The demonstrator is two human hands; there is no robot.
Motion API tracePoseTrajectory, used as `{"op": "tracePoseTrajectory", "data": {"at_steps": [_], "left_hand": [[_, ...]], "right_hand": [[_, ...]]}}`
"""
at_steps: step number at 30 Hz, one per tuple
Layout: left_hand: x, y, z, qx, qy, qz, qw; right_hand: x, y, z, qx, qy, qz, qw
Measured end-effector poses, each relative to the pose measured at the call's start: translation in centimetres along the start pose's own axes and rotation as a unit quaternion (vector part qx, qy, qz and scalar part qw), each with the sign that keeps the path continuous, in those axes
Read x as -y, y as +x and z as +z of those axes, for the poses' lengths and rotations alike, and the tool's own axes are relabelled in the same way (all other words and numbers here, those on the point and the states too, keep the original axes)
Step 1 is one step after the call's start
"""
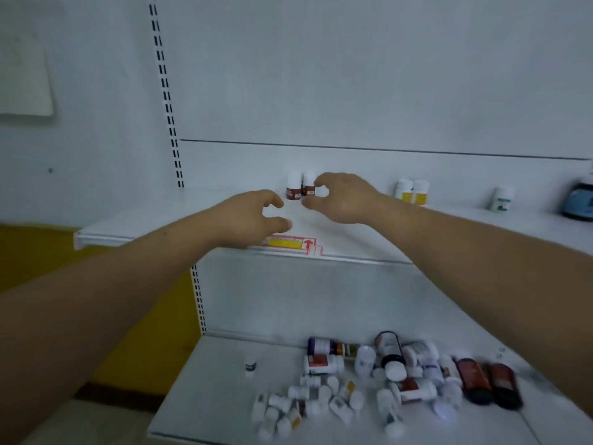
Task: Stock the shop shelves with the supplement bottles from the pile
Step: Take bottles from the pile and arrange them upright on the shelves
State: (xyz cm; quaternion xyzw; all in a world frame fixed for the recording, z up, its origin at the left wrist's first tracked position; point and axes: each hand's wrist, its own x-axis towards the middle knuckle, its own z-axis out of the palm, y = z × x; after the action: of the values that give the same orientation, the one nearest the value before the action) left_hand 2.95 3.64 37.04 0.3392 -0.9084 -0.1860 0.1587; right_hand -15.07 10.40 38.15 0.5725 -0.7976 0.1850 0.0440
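Observation:
Two small white bottles with brown labels stand side by side at the back of the upper shelf (134,224): one on the left (293,187), one on the right (309,185). My right hand (345,200) hovers at the right bottle, index finger and thumb curved loosely around it with a gap showing; no firm grip is visible. My left hand (253,220) is over the shelf's front part, fingers loosely curved, holding nothing. The pile of supplement bottles (369,380) lies on the lower shelf (205,396), mostly white bottles on their sides.
Further right on the upper shelf stand two yellow-labelled bottles (412,191), a green-labelled bottle (501,199) and a blue container (580,200). A red-and-yellow price tag (293,244) sits on the shelf's front edge. Two dark brown bottles (491,382) lie at the pile's right. One small bottle (250,365) stands alone.

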Motion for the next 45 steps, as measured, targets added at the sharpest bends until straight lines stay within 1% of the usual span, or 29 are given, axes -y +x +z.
{"op": "tracePoseTrajectory", "data": {"at_steps": [2, 4, 7, 10, 13, 17, 20, 23, 25, 27, 30, 32, 35, 38, 40, 41, 42, 43, 44, 45], "left_hand": [[0.1, -3.8, 0.0, -0.008, -0.003, 0.028, 1.0], [0.3, -7.3, 0.1, -0.002, -0.013, 0.038, 0.999], [1.1, -11.3, 0.8, 0.054, -0.033, 0.028, 0.998], [2.2, -13.7, 3.3, 0.103, -0.009, 0.008, 0.995], [3.7, -15.1, 7.5, 0.146, 0.012, -0.005, 0.989], [6.5, -15.3, 13.7, 0.217, -0.002, -0.047, 0.975], [9.0, -14.5, 17.8, 0.255, -0.004, -0.09, 0.963], [11.5, -13.1, 21.6, 0.269, -0.026, -0.136, 0.953], [13.2, -12.1, 24.5, 0.265, -0.044, -0.162, 0.949], [14.9, -11.1, 27.7, 0.251, -0.052, -0.184, 0.949], [17.2, -9.6, 32.9, 0.226, -0.061, -0.21, 0.949], [18.3, -8.9, 36.0, 0.199, -0.055, -0.219, 0.954], [19.3, -8.7, 39.6, 0.152, -0.047, -0.237, 0.958], [20.0, -9.0, 41.5, 0.097, -0.051, -0.245, 0.963], [20.4, -9.1, 42.1, 0.048, -0.073, -0.24, 0.967], [20.4, -9.2, 42.0, 0.029, -0.097, -0.245, 0.964], [20.3, -9.3, 41.8, 0.014, -0.132, -0.262, 0.956], [20.1, -9.5, 41.5, 0.007, -0.177, -0.292, 0.94], [19.8, -9.7, 40.8, 0.005, -0.238, -0.331, 0.913], [19.2, -9.9, 39.8, 0.005, -0.322, -0.376, 0.869]], "right_hand": [[1.8, -3.0, 0.1, -0.022, 0.02, -0.01, 0.999], [3.2, -6.0, 0.7, -0.035, 0.027, -0.024, 0.999], [4.5, -10.4, 1.7, -0.042, 0.024, -0.047, 0.998], [4.9, -14.7, 2.8, -0.042, 0.009, -0.067, 0.997], [4.3, -17.5, 4.6, 0.0, 0.012, -0.06, 0.998], [1.8, -17.8, 8.8, 0.081, 0.02, -0.022, 0.996], [-0.8, -17.1, 13.7, 0.143, 0.041, 0.019, 0.989], [-3.6, -16.5, 19.9, 0.198, 0.055, 0.043, 0.978], [-5.2, -16.1, 24.3, 0.244, 0.067, 0.058, 0.966], [-6.6, -15.7, 28.3, 0.271, 0.068, 0.05, 0.959], [-8.1, -15.1, 33.8, 0.316, 0.031, 0.009, 0.948], [-8.5, -14.8, 36.7, 0.33, -0.002, -0.03, 0.943], [-8.9, -14.7, 40.2, 0.319, -0.059, -0.071, 0.943], [-9.2, -14.8, 42.0, 0.312, -0.14, -0.127, 0.931], [-9.4, -14.8, 42.7, 0.281, -0.155, -0.148, 0.935], [-9.5, -14.9, 42.9, 0.261, -0.146, -0.159, 0.941], [-9.6, -15.0, 43.1, 0.235, -0.118, -0.17, 0.95], [-9.6, -15.3, 43.1, 0.214, -0.079, -0.175, 0.958], [-9.8, -15.6, 43.1, 0.189, -0.025, -0.162, 0.968], [-9.6, -15.8, 42.5, 0.176, 0.052, -0.116, 0.976]]}}
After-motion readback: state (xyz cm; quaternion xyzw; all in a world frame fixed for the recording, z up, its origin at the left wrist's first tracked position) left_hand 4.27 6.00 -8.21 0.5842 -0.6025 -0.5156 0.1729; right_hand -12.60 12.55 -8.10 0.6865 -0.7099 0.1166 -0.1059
